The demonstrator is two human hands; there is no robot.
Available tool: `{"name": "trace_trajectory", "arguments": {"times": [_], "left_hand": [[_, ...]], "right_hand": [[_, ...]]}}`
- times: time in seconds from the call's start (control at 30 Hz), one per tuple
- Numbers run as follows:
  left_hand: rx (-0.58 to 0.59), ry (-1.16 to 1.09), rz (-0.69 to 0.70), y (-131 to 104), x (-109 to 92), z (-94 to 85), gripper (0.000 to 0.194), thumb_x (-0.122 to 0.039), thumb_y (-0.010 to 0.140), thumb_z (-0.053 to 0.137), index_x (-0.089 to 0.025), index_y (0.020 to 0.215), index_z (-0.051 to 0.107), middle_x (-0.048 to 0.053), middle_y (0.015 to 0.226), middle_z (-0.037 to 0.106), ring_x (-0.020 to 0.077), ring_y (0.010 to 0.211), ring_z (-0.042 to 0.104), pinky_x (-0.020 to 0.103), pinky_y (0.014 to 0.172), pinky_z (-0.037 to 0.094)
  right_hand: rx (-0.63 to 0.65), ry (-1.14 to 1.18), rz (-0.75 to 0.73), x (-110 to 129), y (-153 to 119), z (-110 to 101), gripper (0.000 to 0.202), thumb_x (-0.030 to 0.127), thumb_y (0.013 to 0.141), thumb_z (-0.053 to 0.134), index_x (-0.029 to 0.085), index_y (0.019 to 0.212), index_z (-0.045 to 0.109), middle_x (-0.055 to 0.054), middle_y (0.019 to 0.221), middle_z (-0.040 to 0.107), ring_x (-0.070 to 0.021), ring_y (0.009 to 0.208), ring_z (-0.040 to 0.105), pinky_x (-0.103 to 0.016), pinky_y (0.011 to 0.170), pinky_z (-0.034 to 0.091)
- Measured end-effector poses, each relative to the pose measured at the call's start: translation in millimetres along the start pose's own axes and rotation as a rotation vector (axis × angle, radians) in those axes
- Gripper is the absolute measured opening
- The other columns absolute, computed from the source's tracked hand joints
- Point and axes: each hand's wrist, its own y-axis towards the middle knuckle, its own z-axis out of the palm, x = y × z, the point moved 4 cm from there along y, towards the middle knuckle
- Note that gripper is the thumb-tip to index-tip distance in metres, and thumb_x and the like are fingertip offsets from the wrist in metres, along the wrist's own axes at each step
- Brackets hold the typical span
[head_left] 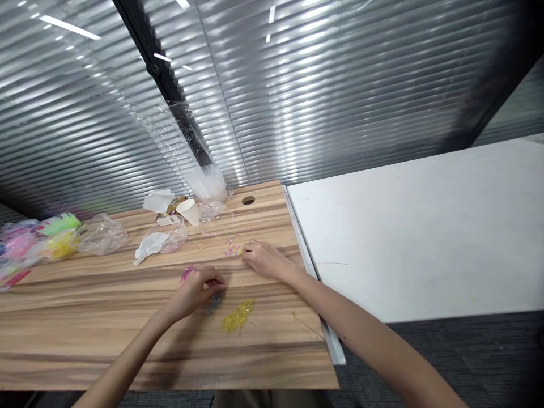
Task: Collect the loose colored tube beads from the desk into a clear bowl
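Note:
My left hand (196,292) is over the wooden table, thumb and fingers pinched together; whatever may be between them is too small to make out. Just under its fingertips lies a small pile of dark grey shreds (214,302). Behind that hand a pile of purple-pink shreds (187,273) is partly covered. My right hand (264,259) rests farther back, its fingers drawn together at the edge of a scatter of mixed pink and yellow bits (233,249). What its fingertips hold is hidden. Closer to me lies a larger heap of yellow shreds (238,315).
Clear plastic cups (208,182), a white paper cup (189,211) and a crumpled white tissue (151,247) stand or lie at the back. Bags of coloured material (59,238) sit far left beside a clear plastic container (102,234). A white table (416,238) adjoins on the right.

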Motion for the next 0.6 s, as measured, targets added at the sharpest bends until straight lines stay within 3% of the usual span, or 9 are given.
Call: {"name": "trace_trajectory", "arguments": {"times": [0.1,0.2,0.4,0.6], "left_hand": [[-0.090,-0.005,0.034,-1.8,-12.7,0.4,0.020,-0.030,0.084,0.049,-0.018,0.084,0.065,0.005,0.082,0.066,0.0173,0.076,0.058,0.028,0.071,0.044],[-0.156,-0.027,0.076,0.6,-25.4,12.4,0.020,-0.030,0.086,0.048,-0.019,0.089,0.065,0.006,0.088,0.065,0.0180,0.082,0.059,0.029,0.075,0.045],[-0.128,-0.102,0.136,1.9,-45.6,37.2,0.015,-0.022,0.086,0.049,-0.019,0.079,0.062,0.005,0.082,0.063,0.0166,0.078,0.058,0.026,0.071,0.046],[-0.098,-0.201,0.112,-20.3,-48.6,28.7,0.016,-0.023,0.087,0.050,-0.021,0.090,0.065,0.004,0.088,0.066,0.0153,0.081,0.060,0.024,0.073,0.046]], "right_hand": [[0.004,0.018,-0.003,-0.4,-0.9,-0.4,0.018,0.009,0.087,0.049,0.013,0.084,0.066,-0.007,0.091,0.061,-0.0164,0.087,0.054,-0.026,0.074,0.042],[0.020,0.084,-0.007,0.5,-1.9,-2.2,0.017,0.009,0.087,0.050,0.013,0.084,0.066,-0.007,0.089,0.062,-0.0152,0.085,0.056,-0.025,0.074,0.041],[0.076,0.270,-0.063,4.8,-1.0,-1.5,0.016,0.005,0.080,0.055,0.013,0.079,0.068,-0.005,0.083,0.065,-0.0144,0.079,0.058,-0.023,0.072,0.042],[0.212,0.468,-0.096,12.3,-0.9,4.1,0.018,0.005,0.074,0.058,0.015,0.080,0.072,-0.001,0.077,0.068,-0.0115,0.071,0.058,-0.020,0.068,0.041]]}}
